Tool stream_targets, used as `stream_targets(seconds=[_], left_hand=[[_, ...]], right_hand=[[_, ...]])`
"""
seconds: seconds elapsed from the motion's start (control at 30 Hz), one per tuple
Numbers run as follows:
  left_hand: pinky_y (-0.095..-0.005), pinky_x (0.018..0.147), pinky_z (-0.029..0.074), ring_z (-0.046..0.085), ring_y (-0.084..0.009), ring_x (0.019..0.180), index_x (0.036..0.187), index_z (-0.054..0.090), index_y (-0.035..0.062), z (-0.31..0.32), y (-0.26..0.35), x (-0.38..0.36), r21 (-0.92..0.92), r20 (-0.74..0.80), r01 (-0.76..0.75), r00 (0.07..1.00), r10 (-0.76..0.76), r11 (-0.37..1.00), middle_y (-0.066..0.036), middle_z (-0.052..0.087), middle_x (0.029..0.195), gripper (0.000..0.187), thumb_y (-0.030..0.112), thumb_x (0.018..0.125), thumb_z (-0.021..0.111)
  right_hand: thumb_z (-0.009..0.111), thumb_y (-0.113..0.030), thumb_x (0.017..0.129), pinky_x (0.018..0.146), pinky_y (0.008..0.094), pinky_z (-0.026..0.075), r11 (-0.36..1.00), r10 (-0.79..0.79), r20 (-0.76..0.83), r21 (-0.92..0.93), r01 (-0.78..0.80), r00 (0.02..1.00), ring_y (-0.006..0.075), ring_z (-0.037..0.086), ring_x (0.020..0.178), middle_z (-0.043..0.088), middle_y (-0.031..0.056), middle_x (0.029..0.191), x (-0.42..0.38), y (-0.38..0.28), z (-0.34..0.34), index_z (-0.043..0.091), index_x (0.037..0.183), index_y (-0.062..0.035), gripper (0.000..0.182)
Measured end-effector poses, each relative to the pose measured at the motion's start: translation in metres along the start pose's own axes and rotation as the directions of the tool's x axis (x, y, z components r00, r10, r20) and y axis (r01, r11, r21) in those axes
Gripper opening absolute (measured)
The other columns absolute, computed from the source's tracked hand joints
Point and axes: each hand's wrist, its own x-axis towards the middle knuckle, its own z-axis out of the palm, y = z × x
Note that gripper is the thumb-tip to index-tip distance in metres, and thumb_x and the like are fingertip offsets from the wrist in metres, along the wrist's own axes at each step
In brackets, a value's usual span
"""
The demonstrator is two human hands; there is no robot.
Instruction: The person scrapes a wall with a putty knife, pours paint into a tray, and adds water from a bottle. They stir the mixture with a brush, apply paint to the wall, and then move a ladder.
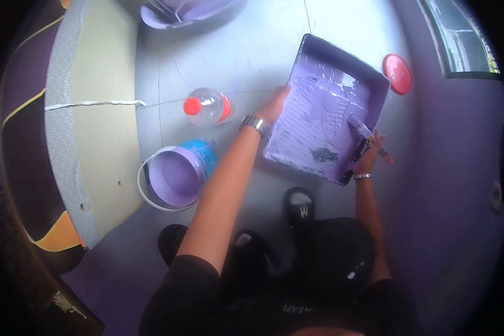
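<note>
A paint tray (313,95), coated in wet purple paint over its ribbed slope, is tilted in front of me above the tiled floor. My left hand (274,105), with a metal watch at the wrist, is closed on the tray's left edge; its fingers are partly hidden beneath. At the lower right corner, my right hand (368,155) grips a paintbrush (363,129) and lies against the tray's rim. The brush's purple-covered bristles point into the tray, and its handle sticks out to the right.
Left of the tray stand a clear plastic bottle (208,106) with a red cap and a bucket (176,176) of purple paint. A red lid (397,74) is at the right. A purple-stained basin (190,12) sits at the top. A padded panel (103,129) borders the left.
</note>
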Motion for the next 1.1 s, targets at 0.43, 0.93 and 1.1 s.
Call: stream_targets(seconds=[0.43, 0.93, 1.1], left_hand=[[-0.0325, 0.081, 0.049, 0.054, -0.0153, 0.103, 0.135, 0.032, 0.0045, 0.154, 0.197, -0.126, 0.200, 0.273, -0.070, 0.962, 0.013, 0.977, -0.007, 0.052, 0.117, 0.067, 0.030, 0.079, 0.059], [-0.0318, 0.089, 0.045, 0.053, -0.0157, 0.107, 0.131, 0.039, 0.0045, 0.268, 0.495, -0.329, -0.051, 0.134, -0.085, 0.987, 0.091, 0.995, -0.006, 0.053, 0.117, 0.056, 0.020, 0.079, 0.052], [-0.0291, 0.079, 0.050, 0.056, -0.0143, 0.102, 0.133, 0.035, 0.0053, 0.267, 0.516, -0.381, -0.038, 0.114, -0.192, 0.974, 0.195, 0.981, -0.005, 0.053, 0.116, 0.057, 0.021, 0.081, 0.051]], right_hand=[[0.031, -0.060, 0.091, 0.094, 0.0308, 0.039, 0.965, 0.002, 0.365, 0.243, -0.097, 0.931, 0.0201, 0.054, 0.105, 0.052, 0.0141, 0.121, 0.016, -0.114, -0.097, 0.027, 0.142, -0.0101, 0.071], [0.042, -0.026, 0.097, 0.080, 0.0291, 0.046, 0.786, -0.487, 0.510, -0.100, 0.611, 0.710, 0.0156, 0.055, 0.097, 0.060, 0.0098, 0.105, -0.102, -0.557, -0.064, 0.055, 0.121, -0.0104, 0.032], [0.059, 0.001, 0.082, 0.076, 0.0297, 0.049, 0.477, -0.405, 0.840, -0.142, 0.867, 0.361, 0.0205, 0.062, 0.088, 0.063, 0.0100, 0.100, -0.199, -0.675, -0.038, 0.066, 0.095, -0.0025, 0.015]])
